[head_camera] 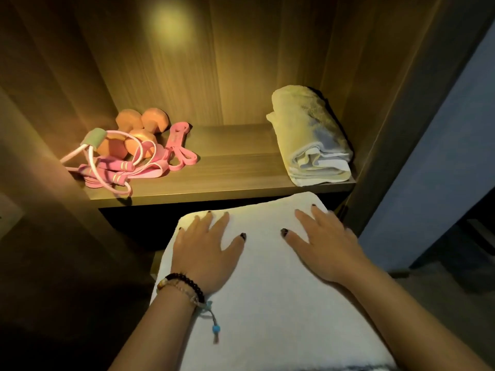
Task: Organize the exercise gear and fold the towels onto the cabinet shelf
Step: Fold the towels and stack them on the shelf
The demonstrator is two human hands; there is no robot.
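Note:
A white towel (267, 290) lies flat in front of me, below the cabinet shelf (235, 180). My left hand (206, 250) and my right hand (326, 245) both press flat on it with fingers spread. A folded pale towel (310, 137) sits on the right end of the shelf. At the left end lie orange dumbbells (142, 127), a pink resistance band (179, 151), and a pink skipping rope (109, 167) in a loose heap.
Wooden cabinet walls (53, 76) close the shelf in on both sides and behind. A dark gap lies under the shelf. A blue wall (442, 162) stands to the right of the cabinet. The shelf's middle is bare wood.

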